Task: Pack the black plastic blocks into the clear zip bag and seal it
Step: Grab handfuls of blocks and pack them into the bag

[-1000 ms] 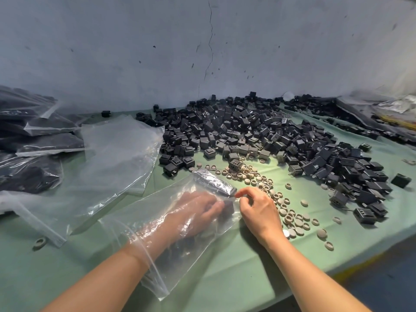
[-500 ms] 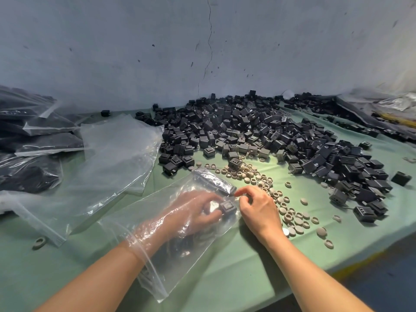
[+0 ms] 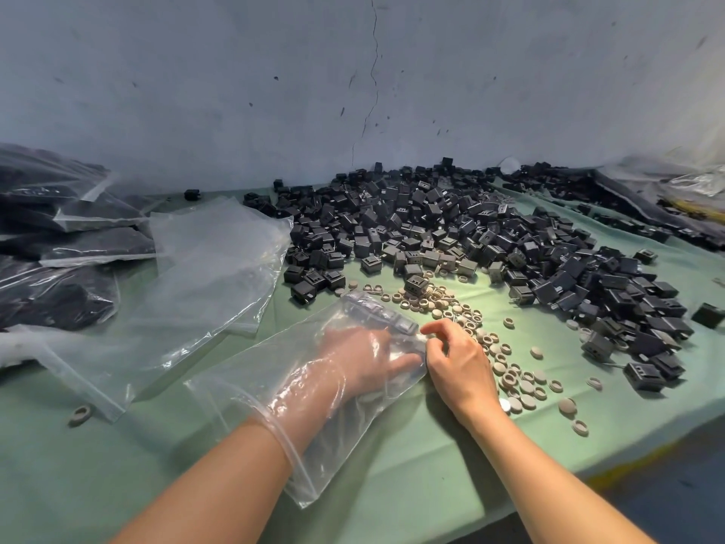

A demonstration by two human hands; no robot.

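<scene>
Clear zip bag (image 3: 314,390) lies flat on the green table cover (image 3: 412,488), near centre. Left hand (image 3: 365,359) is inside it to the wrist, fingers fairly straight, gripping nothing visible. A few black blocks (image 3: 392,318) sit at the bag's far end. Right hand (image 3: 459,365) pinches that end from outside. Tan rings (image 3: 514,371) are scattered just right. Loose block pile (image 3: 470,237) lies beyond, spare bags (image 3: 204,276) far left.

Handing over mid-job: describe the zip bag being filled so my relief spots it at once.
Find the big heap of black blocks on the green table; the clear zip bag lies just in front of its near-left edge. Unlike the flat empty bags to its left, it has the left hand inside and the right hand pinching its far end.
</scene>
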